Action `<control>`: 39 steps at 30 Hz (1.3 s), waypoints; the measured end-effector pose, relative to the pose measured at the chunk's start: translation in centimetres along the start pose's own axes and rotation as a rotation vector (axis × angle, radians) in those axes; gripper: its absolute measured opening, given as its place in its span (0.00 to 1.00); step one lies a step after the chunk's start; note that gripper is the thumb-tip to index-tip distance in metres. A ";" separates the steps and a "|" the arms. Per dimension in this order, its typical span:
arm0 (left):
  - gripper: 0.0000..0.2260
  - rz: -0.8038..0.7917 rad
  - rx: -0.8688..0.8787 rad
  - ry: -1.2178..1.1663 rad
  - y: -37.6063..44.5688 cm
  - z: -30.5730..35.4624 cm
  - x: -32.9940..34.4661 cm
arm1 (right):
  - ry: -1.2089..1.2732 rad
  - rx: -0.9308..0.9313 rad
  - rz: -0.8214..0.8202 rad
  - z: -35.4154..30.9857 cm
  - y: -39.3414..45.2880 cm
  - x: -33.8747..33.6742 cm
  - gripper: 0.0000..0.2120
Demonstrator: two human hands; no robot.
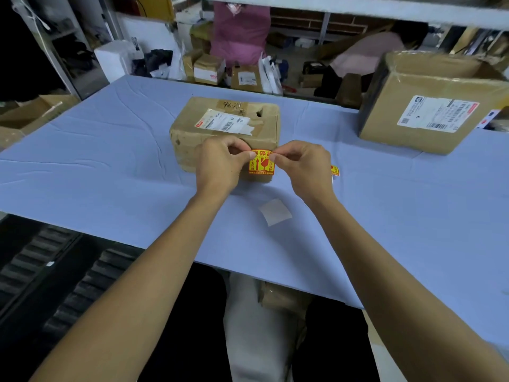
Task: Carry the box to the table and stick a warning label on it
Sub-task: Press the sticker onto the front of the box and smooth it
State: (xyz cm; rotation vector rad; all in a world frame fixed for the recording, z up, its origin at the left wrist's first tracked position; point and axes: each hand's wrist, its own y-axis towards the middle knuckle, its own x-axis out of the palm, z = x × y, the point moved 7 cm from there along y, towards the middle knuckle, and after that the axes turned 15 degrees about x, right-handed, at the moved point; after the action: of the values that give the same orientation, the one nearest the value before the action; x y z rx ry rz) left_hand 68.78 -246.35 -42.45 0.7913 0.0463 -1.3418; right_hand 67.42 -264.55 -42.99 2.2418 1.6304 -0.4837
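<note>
Between both hands' fingers (251,154), warning label (261,165) fronts box (220,125).

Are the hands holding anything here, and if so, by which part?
Yes: the yellow and red warning label, pinched at its top corners by the left hand and right hand, in front of the small brown cardboard box.

Parcel depot/warehouse: labelled cartons (429,106) on counter (110,166), more parcels (209,68) on floor, metal racks (330,6).

Warning label (261,162) reads 易碎品; box (220,125) label text illegible
</note>
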 end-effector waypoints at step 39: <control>0.05 0.022 0.003 0.109 0.0 0.4 -0.5 | -0.195 -0.147 0.023 -1.2 0.8 0.4 0.14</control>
State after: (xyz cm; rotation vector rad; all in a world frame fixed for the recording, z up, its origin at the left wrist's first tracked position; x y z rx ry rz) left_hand 68.53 -246.11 -41.91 0.8649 0.1209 -1.2776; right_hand 68.39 -263.87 -42.07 2.0361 1.4895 -0.5399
